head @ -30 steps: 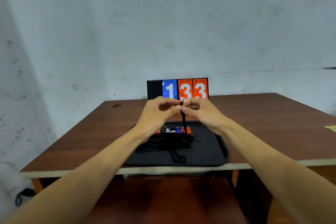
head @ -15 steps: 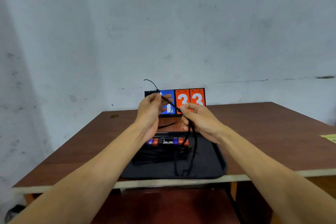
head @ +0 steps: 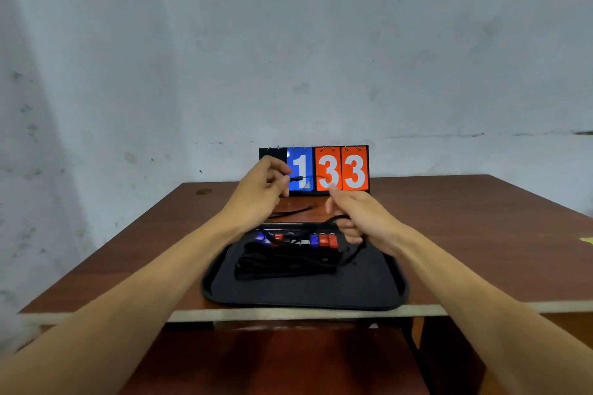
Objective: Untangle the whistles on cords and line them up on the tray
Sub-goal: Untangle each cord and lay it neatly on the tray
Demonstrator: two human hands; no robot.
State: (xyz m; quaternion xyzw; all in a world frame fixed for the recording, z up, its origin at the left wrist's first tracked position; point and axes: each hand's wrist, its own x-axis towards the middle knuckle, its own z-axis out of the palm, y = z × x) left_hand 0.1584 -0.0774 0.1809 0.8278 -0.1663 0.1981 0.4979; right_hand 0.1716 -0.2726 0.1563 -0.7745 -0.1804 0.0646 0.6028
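Two hands are raised above a black tray (head: pixel 288 302) on a brown table (head: pixel 481 234). The left hand (head: pixel 260 195) pinches a thin black cord (head: pixel 308 177) between thumb and fingertips; the right hand (head: pixel 359 218) curls its fingers round the same cord lower down. Red, blue and white whistles (head: pixel 316 240) lie in a row at the tray's far side, their cords heaped just in front. Behind stands a scoreboard (head: pixel 340 170) reading 1, 3, 3.

Two forearms in view, both bare along whole visible length, from lower frame edge up to wrist. Forearms slender, smooth, wider toward camera through wide-angle lens. Left hand (head: pixel 260 192) bare, knuckles and thumb showing. Right hand (head: pixel 359 218) bare likewise, outline of fingers soft with blur
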